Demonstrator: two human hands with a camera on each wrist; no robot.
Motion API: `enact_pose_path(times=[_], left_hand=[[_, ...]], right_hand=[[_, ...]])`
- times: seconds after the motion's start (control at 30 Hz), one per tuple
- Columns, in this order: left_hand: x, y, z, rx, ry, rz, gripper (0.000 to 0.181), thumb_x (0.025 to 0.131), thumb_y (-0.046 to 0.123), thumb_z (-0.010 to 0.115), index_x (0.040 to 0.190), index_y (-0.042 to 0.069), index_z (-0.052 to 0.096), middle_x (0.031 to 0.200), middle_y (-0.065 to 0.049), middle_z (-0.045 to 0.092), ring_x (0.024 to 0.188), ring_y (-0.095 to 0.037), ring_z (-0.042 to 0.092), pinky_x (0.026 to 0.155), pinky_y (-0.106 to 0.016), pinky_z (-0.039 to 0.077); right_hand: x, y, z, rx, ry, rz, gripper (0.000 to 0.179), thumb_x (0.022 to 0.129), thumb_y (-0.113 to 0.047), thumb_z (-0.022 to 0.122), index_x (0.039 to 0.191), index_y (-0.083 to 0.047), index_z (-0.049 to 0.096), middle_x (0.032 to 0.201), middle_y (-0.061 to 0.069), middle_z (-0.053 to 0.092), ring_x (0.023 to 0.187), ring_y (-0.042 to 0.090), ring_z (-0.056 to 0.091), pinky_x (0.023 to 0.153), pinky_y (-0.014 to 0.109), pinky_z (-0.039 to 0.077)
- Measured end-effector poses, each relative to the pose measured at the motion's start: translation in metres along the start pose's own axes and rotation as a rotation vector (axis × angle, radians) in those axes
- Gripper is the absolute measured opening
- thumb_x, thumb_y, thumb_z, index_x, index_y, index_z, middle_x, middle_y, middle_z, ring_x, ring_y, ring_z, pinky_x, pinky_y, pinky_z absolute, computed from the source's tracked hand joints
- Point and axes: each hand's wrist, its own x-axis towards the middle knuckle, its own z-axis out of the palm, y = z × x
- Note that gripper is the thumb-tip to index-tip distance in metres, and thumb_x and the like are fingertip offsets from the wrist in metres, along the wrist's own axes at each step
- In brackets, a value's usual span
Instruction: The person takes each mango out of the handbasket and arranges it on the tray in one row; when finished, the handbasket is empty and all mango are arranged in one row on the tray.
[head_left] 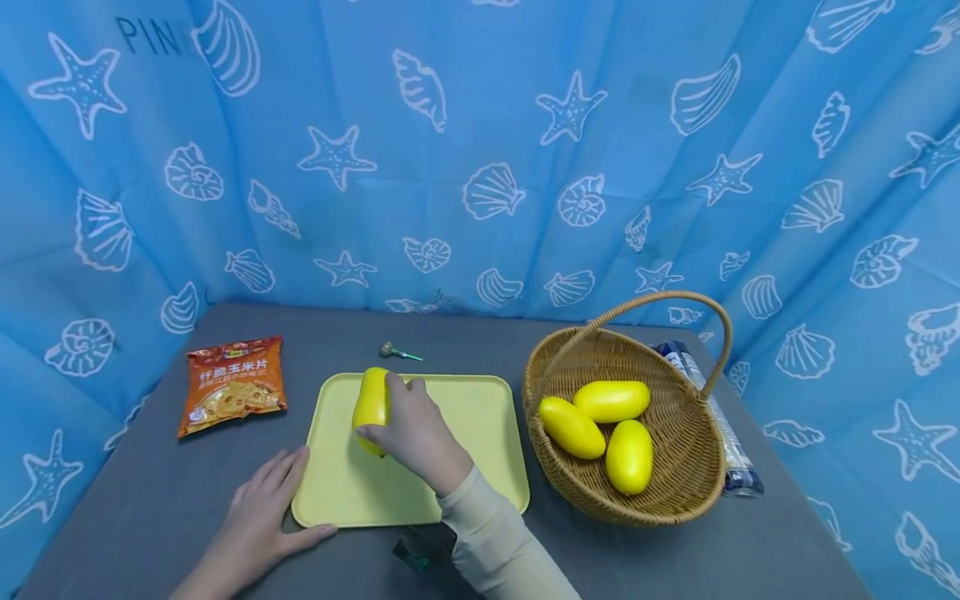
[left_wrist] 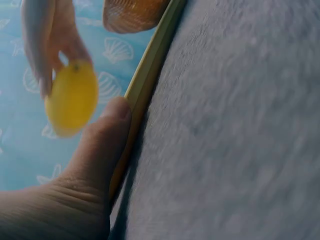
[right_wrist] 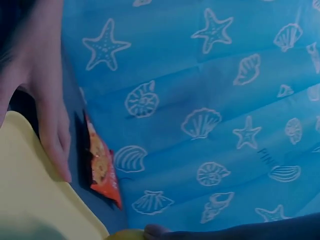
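My right hand (head_left: 416, 425) grips a yellow mango (head_left: 371, 408) by its side, above the pale yellow tray (head_left: 480, 417). In the left wrist view the mango (left_wrist: 72, 100) hangs below the right hand's fingers, away from the tray's edge. At the tray's near left corner my left hand (head_left: 258, 521) rests with fingers spread along the side and the thumb against the front edge. The right wrist view shows those fingers nearly straight beside the tray (right_wrist: 30, 175). Several other objects lie around, including a wicker basket (head_left: 675, 492) on the right holding three mangoes (head_left: 611, 402).
An orange snack bag (head_left: 234, 385) lies at the left of the grey table (head_left: 600, 567). Behind the tray is a small lollipop (head_left: 401, 352) with a green stick. A blue and silver package (head_left: 738, 458) is partly hidden behind the basket. Blue curtain (head_left: 465, 125) surrounds the table.
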Motion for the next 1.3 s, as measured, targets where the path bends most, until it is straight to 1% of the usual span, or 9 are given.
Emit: enact_pose_path(times=[0.1, 0.23, 0.37, 0.5, 0.57, 0.67, 0.97, 1.2, 1.3], left_hand=[[0.000, 0.002, 0.002, 0.011, 0.014, -0.005, 0.119, 0.066, 0.087, 0.050, 0.149, 0.004, 0.032, 0.143, -0.023, 0.043, 0.130, -0.044, 0.035, 0.090, -0.067, 0.037], [-0.001, 0.004, 0.004, -0.007, 0.026, 0.004, 0.116, 0.067, 0.085, 0.054, 0.149, 0.005, 0.032, 0.143, -0.022, 0.043, 0.131, -0.044, 0.034, 0.090, -0.067, 0.037], [-0.001, 0.004, 0.003, -0.030, 0.012, 0.009, 0.113, 0.070, 0.082, 0.056, 0.150, 0.005, 0.030, 0.144, -0.022, 0.042, 0.132, -0.044, 0.032, 0.091, -0.068, 0.035], [0.001, 0.005, 0.001, -0.055, -0.019, -0.017, 0.107, 0.077, 0.079, 0.051, 0.150, 0.003, 0.029, 0.146, -0.024, 0.038, 0.133, -0.045, 0.029, 0.094, -0.070, 0.030], [0.002, 0.006, 0.000, -0.060, -0.029, -0.030, 0.105, 0.080, 0.078, 0.047, 0.150, 0.002, 0.029, 0.146, -0.025, 0.037, 0.134, -0.046, 0.028, 0.095, -0.072, 0.028], [0.002, 0.006, 0.000, -0.057, -0.033, -0.040, 0.104, 0.081, 0.078, 0.045, 0.150, 0.002, 0.028, 0.146, -0.026, 0.037, 0.134, -0.046, 0.028, 0.096, -0.072, 0.028], [0.001, 0.003, 0.000, -0.046, -0.016, -0.029, 0.099, 0.083, 0.075, 0.045, 0.151, 0.005, 0.026, 0.147, -0.022, 0.038, 0.135, -0.044, 0.027, 0.094, -0.072, 0.029], [-0.001, 0.001, 0.000, -0.046, -0.012, -0.018, 0.098, 0.084, 0.074, 0.047, 0.152, 0.006, 0.027, 0.147, -0.021, 0.038, 0.136, -0.043, 0.027, 0.093, -0.072, 0.030], [-0.001, 0.000, -0.001, -0.045, -0.012, -0.022, 0.098, 0.084, 0.074, 0.046, 0.152, 0.006, 0.027, 0.147, -0.021, 0.038, 0.136, -0.043, 0.027, 0.093, -0.072, 0.030]], right_hand=[[0.011, -0.005, 0.012, -0.033, -0.018, 0.018, 0.072, 0.081, -0.036, 0.077, 0.138, -0.008, 0.046, 0.108, 0.014, 0.051, 0.071, 0.016, 0.052, 0.056, 0.022, 0.049], [0.021, -0.012, 0.026, -0.092, -0.060, 0.053, 0.075, 0.081, -0.041, 0.077, 0.140, -0.009, 0.044, 0.113, 0.014, 0.052, 0.071, 0.016, 0.053, 0.058, 0.022, 0.050], [0.027, -0.015, 0.036, -0.137, -0.076, 0.070, 0.077, 0.080, -0.044, 0.076, 0.141, -0.010, 0.043, 0.117, 0.014, 0.053, 0.075, 0.017, 0.055, 0.062, 0.023, 0.052], [0.032, -0.014, 0.043, -0.139, -0.075, 0.066, 0.076, 0.081, -0.046, 0.074, 0.141, -0.010, 0.043, 0.120, 0.015, 0.053, 0.077, 0.017, 0.056, 0.063, 0.023, 0.053], [0.035, -0.013, 0.045, -0.127, -0.072, 0.063, 0.076, 0.082, -0.045, 0.074, 0.142, -0.010, 0.043, 0.121, 0.015, 0.053, 0.077, 0.017, 0.056, 0.062, 0.023, 0.053], [0.037, -0.013, 0.047, -0.120, -0.061, 0.045, 0.074, 0.083, -0.044, 0.073, 0.141, -0.009, 0.043, 0.117, 0.014, 0.054, 0.075, 0.017, 0.054, 0.060, 0.022, 0.051], [0.039, -0.015, 0.050, -0.101, -0.032, 0.014, 0.069, 0.087, -0.041, 0.069, 0.140, -0.005, 0.043, 0.103, 0.012, 0.055, 0.069, 0.015, 0.050, 0.052, 0.020, 0.045], [0.038, -0.016, 0.052, -0.189, -0.009, -0.008, 0.068, 0.087, -0.046, 0.068, 0.138, -0.006, 0.045, 0.103, 0.012, 0.056, 0.071, 0.015, 0.051, 0.053, 0.022, 0.045], [0.039, -0.016, 0.053, -0.204, -0.008, -0.005, 0.070, 0.086, -0.048, 0.067, 0.138, -0.007, 0.045, 0.104, 0.012, 0.056, 0.073, 0.016, 0.052, 0.054, 0.023, 0.045]])
